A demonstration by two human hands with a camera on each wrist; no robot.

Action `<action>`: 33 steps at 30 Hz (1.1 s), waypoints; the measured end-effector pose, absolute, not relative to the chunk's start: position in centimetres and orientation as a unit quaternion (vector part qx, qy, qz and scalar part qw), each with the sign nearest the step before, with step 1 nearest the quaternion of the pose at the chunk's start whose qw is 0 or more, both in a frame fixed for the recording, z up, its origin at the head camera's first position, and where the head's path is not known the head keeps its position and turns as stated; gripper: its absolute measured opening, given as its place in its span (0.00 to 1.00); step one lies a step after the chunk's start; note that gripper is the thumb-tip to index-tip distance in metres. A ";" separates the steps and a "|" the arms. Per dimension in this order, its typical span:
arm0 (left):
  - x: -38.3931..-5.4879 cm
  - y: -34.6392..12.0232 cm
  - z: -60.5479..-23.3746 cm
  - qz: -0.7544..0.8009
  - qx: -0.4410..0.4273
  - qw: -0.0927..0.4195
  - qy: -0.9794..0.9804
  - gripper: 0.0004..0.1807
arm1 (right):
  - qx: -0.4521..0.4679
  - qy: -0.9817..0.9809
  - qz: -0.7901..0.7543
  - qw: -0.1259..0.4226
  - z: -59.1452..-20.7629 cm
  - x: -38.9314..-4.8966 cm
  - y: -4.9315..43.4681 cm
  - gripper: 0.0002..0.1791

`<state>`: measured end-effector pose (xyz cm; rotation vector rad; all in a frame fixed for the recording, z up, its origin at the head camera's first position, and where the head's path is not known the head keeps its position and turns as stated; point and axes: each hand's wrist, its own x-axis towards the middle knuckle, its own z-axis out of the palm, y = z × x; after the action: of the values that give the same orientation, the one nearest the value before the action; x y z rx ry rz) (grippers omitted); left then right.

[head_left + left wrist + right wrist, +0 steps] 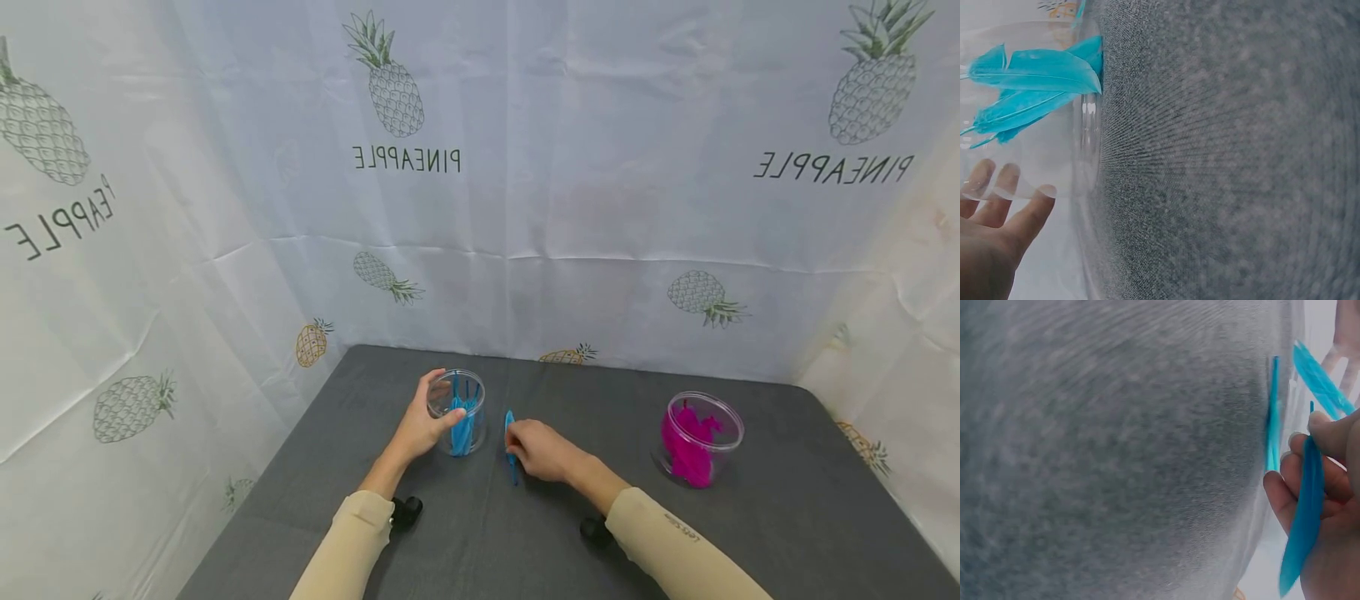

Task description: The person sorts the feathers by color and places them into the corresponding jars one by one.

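Note:
My left hand holds a clear round jar, thumb on the near side and fingers on the far side. Blue feathers stand inside it; the left wrist view shows them close, through the jar's wall. Right of the jar, my right hand is low over the table. In the right wrist view it pinches a blue feather between thumb and fingers, near the quill. Just beyond those fingers another blue feather lies on the table.
A second clear jar with bright pink feathers stands at the right on the dark grey table. White curtains printed with pineapples hang behind and at both sides. Small black devices show at the wrists.

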<state>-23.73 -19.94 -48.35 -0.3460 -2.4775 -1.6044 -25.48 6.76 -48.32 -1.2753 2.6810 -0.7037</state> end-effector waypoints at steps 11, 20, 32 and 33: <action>-23.7 -19.9 -48.3 -0.542 -0.116 0.088 -0.828 0.46 | -0.391 0.858 -0.327 0.061 -47.1 -25.4 6.4 0.09; -23.7 -19.9 -48.3 -0.546 -0.116 0.084 -0.825 0.46 | -0.350 0.838 -0.413 0.075 -45.8 -25.1 6.2 0.07; -23.2 -19.6 -47.1 -0.555 -0.123 0.071 -0.820 0.45 | -0.337 0.806 -0.484 0.044 -42.8 -25.1 6.4 0.06; -22.9 -19.5 -46.6 -0.555 -0.125 0.069 -0.819 0.45 | -0.335 0.807 -0.485 0.040 -42.5 -25.1 6.3 0.06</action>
<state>-22.87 -19.49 -46.58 -0.3756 -2.4668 -1.6722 -25.07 6.35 -42.51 -1.0266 2.4727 -1.4860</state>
